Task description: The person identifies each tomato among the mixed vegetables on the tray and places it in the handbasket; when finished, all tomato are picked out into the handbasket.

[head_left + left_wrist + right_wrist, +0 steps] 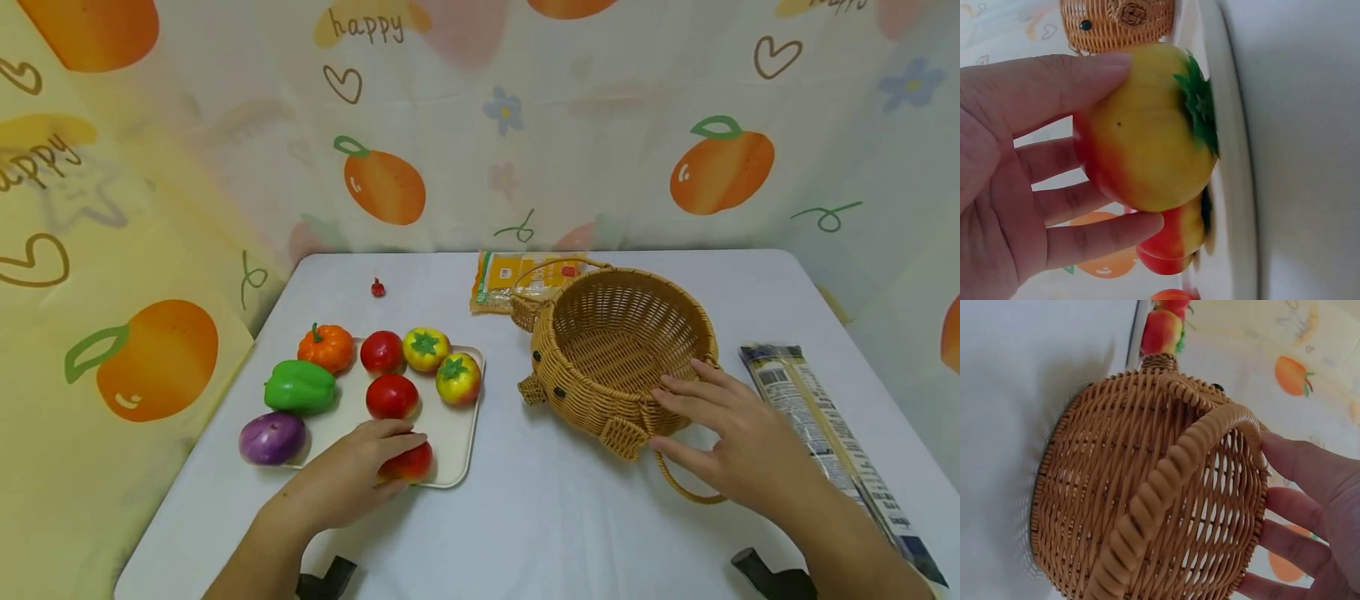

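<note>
My left hand (354, 477) grips a red-and-yellow toy tomato (1147, 134) over the near edge of the cream tray (450, 468). In the left wrist view, the thumb lies on the tomato's upper side, with the fingers around and beneath it; its green leafy top faces the tray. My right hand (738, 429) rests its fairly straight fingers on the rim of a wicker basket (600, 400). The right wrist view has the thumb and fingertips touching that rim, beside the twisted handle (1154, 490). Nothing lies inside the basket.
On the tray sit red toy fruits (392, 397) and yellow-green ones (458, 379). An orange pumpkin (326, 347), a green pepper (300, 387) and a purple vegetable (273, 438) line its left edge. A yellow packet (495, 283) lies behind the basket, a long printed packet (825, 433) at right.
</note>
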Motion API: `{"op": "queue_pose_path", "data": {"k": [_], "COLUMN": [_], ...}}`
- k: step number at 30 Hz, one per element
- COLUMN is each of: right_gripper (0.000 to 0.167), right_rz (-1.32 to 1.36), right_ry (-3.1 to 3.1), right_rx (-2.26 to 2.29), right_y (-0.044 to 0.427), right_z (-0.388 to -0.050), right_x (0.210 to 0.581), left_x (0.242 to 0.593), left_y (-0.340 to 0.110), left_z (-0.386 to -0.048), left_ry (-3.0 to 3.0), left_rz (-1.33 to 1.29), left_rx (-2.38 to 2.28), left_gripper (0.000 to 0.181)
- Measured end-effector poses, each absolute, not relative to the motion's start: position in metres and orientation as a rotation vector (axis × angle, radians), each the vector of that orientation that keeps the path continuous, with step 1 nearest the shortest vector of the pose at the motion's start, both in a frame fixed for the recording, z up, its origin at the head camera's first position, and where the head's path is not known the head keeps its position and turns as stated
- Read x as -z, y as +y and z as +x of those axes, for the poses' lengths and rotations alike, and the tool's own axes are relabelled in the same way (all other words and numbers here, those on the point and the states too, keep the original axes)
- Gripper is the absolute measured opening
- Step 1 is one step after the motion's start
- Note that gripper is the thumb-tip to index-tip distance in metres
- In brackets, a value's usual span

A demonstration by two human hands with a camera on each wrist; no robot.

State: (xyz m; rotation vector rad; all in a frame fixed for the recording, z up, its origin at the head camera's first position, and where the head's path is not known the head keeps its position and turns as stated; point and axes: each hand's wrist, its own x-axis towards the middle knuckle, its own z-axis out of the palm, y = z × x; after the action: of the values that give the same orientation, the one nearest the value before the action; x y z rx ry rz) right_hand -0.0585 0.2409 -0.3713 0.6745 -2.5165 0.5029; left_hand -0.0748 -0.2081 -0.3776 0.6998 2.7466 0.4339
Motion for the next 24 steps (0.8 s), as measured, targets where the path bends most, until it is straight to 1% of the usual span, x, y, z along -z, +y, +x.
{"op": "queue_pose_path", "data": {"k": [5, 9, 24], "right_gripper": [0.074, 0.078, 0.077], "right_rz": [0.648, 0.648, 0.619], "right_ry": [-2.524, -2.499, -2.519], "right_rx": [-0.500, -0.493, -0.534], "right_y": [0.239, 0.238, 0.236], "right_z": [-0.059, -0.059, -0.059], "right_x": [0.372, 0.372, 0.370], "left_x": [0.373, 0.367, 0.337], "left_y": [-0.207, -0.202, -0.162], "left_z": [-0.082, -0.089, -0.130], "left_ry": [2.768, 2.790, 2.874], "left_rz": [0.822, 0.873, 1.025], "left_rx": [-0.437, -0.446, -0.652], "left_gripper": [0.052, 0.053, 0.060]}}
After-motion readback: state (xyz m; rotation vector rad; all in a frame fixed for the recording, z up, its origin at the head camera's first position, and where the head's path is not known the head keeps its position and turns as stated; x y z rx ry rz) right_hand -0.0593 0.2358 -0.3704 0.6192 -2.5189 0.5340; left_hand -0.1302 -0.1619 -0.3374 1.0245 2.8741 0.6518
